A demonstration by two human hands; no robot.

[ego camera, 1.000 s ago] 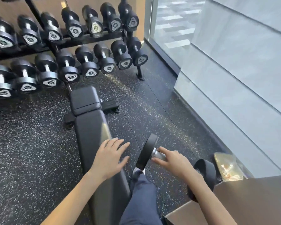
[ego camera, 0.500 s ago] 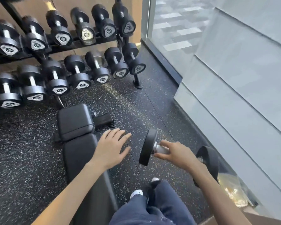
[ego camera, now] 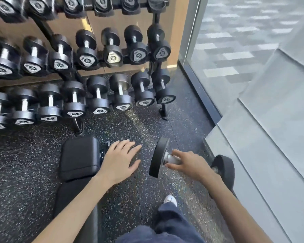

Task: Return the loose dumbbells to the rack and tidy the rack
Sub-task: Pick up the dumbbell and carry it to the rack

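Observation:
My right hand (ego camera: 191, 164) is wrapped round the steel handle of a black dumbbell (ego camera: 159, 157), carried off the floor with one head pointing left and the other head behind my wrist. My left hand (ego camera: 120, 160) hovers flat with fingers spread, holding nothing, just right of the bench's headrest. The dumbbell rack (ego camera: 156, 65) stands ahead with three tiers of black dumbbells lying in rows; the bottom row sits close to the floor. My hands are about a step short of the rack's right end.
A black padded bench (ego camera: 79, 156) lies on the floor at lower left, its end pointing at the rack. A glass wall (ego camera: 235, 41) and a grey slanted panel (ego camera: 270, 128) close off the right side. Speckled rubber floor (ego camera: 144, 123) lies between me and the rack.
I have moved forward towards the rack with the dumbbell in my right hand; the rack now looms larger and the bench has slid back under my left arm.

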